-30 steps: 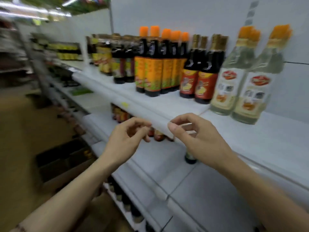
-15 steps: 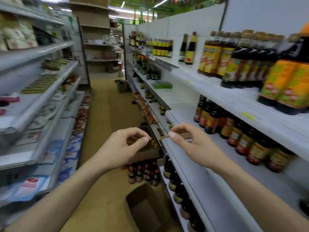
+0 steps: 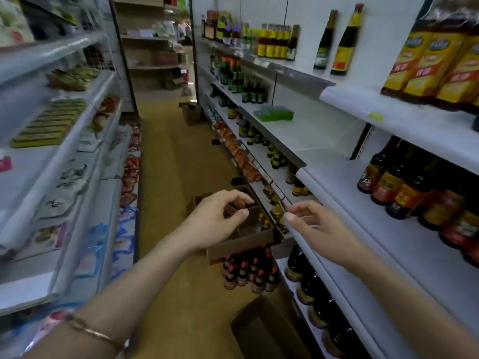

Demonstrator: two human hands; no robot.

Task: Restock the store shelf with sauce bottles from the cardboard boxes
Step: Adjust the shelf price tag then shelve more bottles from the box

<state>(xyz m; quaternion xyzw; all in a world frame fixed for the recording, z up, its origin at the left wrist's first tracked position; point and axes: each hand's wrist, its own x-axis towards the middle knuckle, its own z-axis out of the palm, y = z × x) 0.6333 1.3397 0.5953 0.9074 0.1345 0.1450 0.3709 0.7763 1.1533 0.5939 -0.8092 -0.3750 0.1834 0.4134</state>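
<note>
Left hand (image 3: 217, 218): raised in mid-air over the aisle, fingers loosely curled, grasping nothing. Right hand (image 3: 313, 226): level with it and near it, fingers likewise loosely curled and empty, beside the front edge of the white shelf (image 3: 363, 216). Dark sauce bottles (image 3: 404, 187) stand in a row on that shelf, to the right of the right hand. Below the hands, an open cardboard box (image 3: 241, 239) sits on the floor. Red-capped bottles (image 3: 248, 273) stand grouped on the floor just beside it. A second cardboard box (image 3: 261, 330) lies nearer the camera.
</note>
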